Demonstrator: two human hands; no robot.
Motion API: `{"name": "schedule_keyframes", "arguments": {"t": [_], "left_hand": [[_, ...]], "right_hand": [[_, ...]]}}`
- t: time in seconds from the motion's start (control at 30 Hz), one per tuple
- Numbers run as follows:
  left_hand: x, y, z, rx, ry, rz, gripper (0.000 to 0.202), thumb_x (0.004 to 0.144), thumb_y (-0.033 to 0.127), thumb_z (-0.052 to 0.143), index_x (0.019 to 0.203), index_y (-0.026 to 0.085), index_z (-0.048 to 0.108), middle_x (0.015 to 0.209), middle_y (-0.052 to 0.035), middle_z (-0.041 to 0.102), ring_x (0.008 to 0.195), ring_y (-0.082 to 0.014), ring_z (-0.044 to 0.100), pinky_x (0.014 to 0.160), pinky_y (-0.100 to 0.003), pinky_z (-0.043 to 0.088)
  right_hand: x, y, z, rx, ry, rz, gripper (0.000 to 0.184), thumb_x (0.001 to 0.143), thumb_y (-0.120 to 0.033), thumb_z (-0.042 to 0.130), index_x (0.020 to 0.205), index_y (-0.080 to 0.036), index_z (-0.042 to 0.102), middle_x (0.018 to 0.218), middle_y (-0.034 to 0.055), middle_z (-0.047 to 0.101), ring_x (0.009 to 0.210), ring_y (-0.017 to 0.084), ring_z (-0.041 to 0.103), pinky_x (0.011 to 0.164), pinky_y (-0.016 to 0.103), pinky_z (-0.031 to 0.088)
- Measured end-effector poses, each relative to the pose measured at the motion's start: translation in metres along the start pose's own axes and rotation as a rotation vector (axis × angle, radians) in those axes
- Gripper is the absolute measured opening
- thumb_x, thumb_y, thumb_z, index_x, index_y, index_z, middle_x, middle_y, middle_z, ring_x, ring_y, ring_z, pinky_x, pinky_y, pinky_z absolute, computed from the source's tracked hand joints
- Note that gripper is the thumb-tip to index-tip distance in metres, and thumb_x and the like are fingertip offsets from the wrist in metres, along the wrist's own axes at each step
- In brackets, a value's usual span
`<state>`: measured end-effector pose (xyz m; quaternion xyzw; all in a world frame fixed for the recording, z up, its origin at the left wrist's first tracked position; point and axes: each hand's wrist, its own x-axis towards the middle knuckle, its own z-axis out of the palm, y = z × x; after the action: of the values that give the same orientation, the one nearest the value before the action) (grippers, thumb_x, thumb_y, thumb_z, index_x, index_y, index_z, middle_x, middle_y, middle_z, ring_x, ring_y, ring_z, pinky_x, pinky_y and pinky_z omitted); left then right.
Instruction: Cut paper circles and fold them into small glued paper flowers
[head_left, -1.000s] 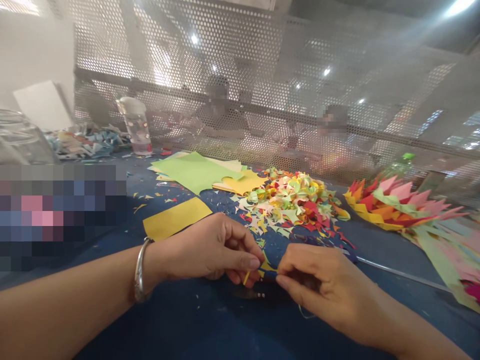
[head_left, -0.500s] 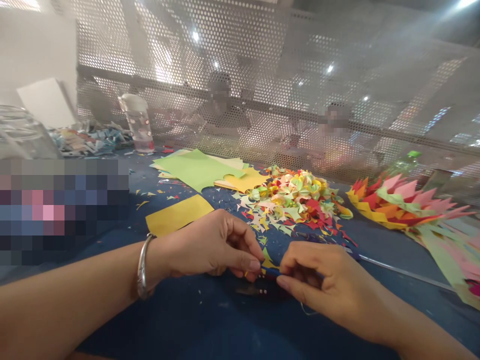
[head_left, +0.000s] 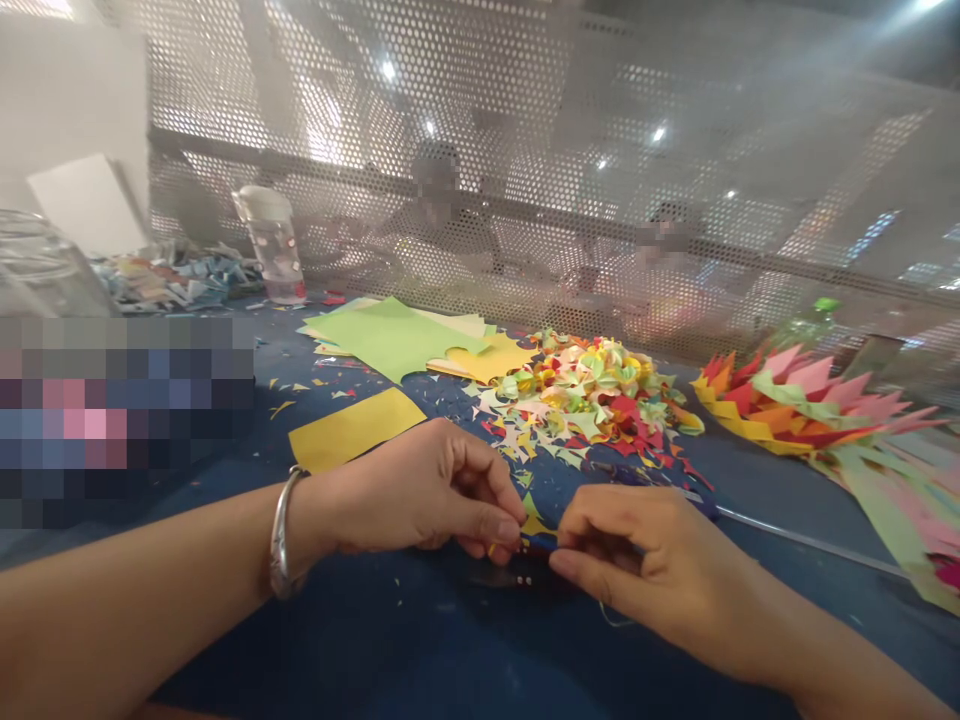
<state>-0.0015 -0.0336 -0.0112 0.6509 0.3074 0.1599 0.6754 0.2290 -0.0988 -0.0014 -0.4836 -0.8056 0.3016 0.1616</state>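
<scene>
My left hand (head_left: pixel 431 490), with a silver bangle (head_left: pixel 280 540) at its wrist, is closed, thumb and fingers pinching one end of a thin blue strip (head_left: pixel 538 541). My right hand (head_left: pixel 667 570) is closed on its other end, so the strip spans the short gap between my fingertips. Whether it is paper or something stiffer, I cannot tell. A tiny yellow bit shows at my left fingertips. Just behind the gap lies a small green and yellow paper scrap (head_left: pixel 532 515). A yellow paper rectangle (head_left: pixel 356 430) lies beyond my left wrist.
Behind my hands are green paper sheets (head_left: pixel 394 335) and a heap of cut paper pieces (head_left: pixel 592 375). Folded pointed papers (head_left: pixel 810 400) and a thin metal rod (head_left: pixel 810 543) lie right. A clear bottle (head_left: pixel 274 250) stands before the perforated metal screen (head_left: pixel 487 90). People sit beyond it.
The view shifts very slightly. My right fingertips have moved a touch left, nearer my left hand; both hands keep their pinch on the blue strip.
</scene>
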Motion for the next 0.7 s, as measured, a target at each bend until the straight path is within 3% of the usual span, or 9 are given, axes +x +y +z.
{"name": "schedule_keyframes", "arguments": {"t": [0.2, 0.37, 0.7], "left_hand": [[0.0019, -0.0024, 0.0006, -0.018, 0.027, -0.015, 0.021, 0.071, 0.028, 0.082, 0.082, 0.016, 0.069, 0.072, -0.0006, 0.074, 0.058, -0.007, 0.062, 0.046, -0.013, 0.038], [0.0032, -0.0057, -0.0011, -0.072, -0.018, -0.025, 0.024, 0.066, 0.027, 0.085, 0.083, 0.017, 0.07, 0.071, 0.0003, 0.074, 0.064, -0.0095, 0.066, 0.057, -0.017, 0.045], [-0.0005, 0.0009, 0.0023, -0.045, 0.016, -0.045, 0.026, 0.078, 0.041, 0.074, 0.082, 0.016, 0.067, 0.082, -0.0066, 0.075, 0.064, -0.0103, 0.065, 0.046, -0.016, 0.029]], "right_hand": [[-0.0001, -0.0024, -0.0011, -0.008, 0.015, -0.024, 0.028, 0.096, -0.036, 0.052, 0.074, -0.02, 0.058, 0.066, -0.0037, 0.051, 0.057, 0.01, 0.046, 0.05, 0.021, 0.036], [-0.001, -0.0037, 0.0004, -0.04, 0.026, -0.043, 0.023, 0.094, -0.029, 0.053, 0.074, -0.019, 0.056, 0.065, -0.0044, 0.049, 0.055, 0.01, 0.043, 0.05, 0.021, 0.035], [-0.0016, -0.0044, -0.0011, -0.094, 0.065, -0.115, 0.023, 0.094, -0.025, 0.055, 0.072, -0.019, 0.054, 0.063, -0.0051, 0.05, 0.054, 0.008, 0.044, 0.05, 0.02, 0.034]]}}
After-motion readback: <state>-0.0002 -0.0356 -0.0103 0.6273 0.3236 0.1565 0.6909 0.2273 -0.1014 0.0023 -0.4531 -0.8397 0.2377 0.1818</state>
